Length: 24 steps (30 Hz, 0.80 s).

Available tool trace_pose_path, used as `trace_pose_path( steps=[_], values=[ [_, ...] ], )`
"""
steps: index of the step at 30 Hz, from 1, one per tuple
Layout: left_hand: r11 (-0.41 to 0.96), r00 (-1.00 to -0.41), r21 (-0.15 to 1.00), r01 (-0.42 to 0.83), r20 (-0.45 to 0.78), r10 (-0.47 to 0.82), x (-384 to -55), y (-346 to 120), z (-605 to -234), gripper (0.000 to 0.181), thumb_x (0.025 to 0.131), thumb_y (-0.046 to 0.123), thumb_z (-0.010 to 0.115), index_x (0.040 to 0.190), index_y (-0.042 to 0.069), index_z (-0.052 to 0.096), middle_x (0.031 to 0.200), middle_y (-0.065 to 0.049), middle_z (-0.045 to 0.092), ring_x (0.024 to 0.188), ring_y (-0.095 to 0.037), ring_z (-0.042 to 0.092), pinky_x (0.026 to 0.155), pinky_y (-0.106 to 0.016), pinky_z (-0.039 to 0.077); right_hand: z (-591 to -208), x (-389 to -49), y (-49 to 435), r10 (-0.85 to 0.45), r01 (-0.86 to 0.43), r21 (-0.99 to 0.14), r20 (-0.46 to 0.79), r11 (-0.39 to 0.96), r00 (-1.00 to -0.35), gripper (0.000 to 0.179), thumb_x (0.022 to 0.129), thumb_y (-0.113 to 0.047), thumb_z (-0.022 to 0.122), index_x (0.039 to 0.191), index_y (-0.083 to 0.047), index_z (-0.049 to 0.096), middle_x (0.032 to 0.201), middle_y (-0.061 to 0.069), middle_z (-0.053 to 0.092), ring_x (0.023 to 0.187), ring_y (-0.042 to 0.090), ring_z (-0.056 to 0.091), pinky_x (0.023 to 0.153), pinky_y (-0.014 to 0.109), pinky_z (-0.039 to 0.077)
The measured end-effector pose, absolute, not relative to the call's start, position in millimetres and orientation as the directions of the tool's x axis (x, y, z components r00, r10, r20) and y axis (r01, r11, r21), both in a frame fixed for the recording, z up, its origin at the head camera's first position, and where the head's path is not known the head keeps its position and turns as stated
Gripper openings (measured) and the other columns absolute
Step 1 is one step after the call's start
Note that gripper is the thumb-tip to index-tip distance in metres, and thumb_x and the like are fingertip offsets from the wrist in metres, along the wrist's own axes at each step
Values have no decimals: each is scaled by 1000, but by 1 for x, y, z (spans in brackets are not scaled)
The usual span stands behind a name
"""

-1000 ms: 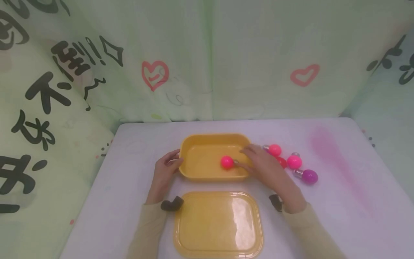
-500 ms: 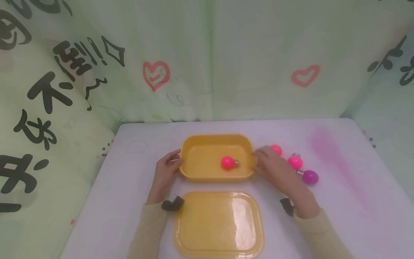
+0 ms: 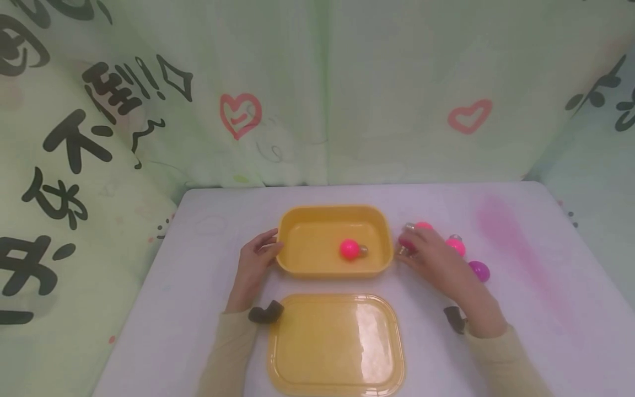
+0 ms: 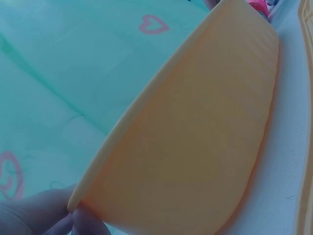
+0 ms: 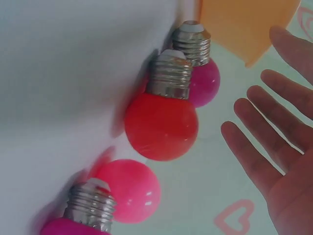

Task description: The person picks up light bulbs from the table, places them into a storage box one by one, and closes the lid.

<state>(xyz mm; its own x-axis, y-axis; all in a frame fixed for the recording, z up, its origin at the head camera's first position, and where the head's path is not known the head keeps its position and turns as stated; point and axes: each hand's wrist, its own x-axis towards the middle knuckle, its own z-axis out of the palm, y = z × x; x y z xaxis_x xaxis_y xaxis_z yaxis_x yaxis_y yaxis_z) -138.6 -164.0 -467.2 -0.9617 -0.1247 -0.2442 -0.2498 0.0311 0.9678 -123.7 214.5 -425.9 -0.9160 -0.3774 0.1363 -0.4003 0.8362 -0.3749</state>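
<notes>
Pinching the tub (image 3: pixel 313 240) is the left grip (image 3: pixel 253 262).

The person wears long, plain, pale yellow-beige sleeves that end at the wrists, the left sleeve (image 3: pixel 224 350) on the side of the table's (image 3: pixel 163 309) left edge, the right sleeve (image 3: pixel 503 353) on the side of its right edge. A small dark piece juts inward at each cuff; the left piece (image 3: pixel 266 312) is bent, the right piece (image 3: pixel 453 320) blockier.
</notes>
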Motion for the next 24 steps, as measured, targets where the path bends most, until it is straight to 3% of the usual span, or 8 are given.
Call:
trace_pose_path(
  steps=[7,24],
  values=[
    [44,-959,964,-262,-255,-124,-140,-163,-469,43,91,21,72,132,16,62,124,-9,59,112,-20,61,82,-24,54,-432,-121,227,-392,-436,-385,191,813,-900,44,79,-14,84,120,-11,66,129,10,60,114,28,57,90,48,54],
    [10,-965,971,-239,-236,-119,-139,-165,-468,42,91,21,73,131,16,63,123,-8,58,110,-19,60,83,-24,54,-433,-119,239,-345,-349,-286,68,892,-936,39,81,-12,81,114,-4,61,108,14,63,106,34,58,86,51,55]
  ],
)
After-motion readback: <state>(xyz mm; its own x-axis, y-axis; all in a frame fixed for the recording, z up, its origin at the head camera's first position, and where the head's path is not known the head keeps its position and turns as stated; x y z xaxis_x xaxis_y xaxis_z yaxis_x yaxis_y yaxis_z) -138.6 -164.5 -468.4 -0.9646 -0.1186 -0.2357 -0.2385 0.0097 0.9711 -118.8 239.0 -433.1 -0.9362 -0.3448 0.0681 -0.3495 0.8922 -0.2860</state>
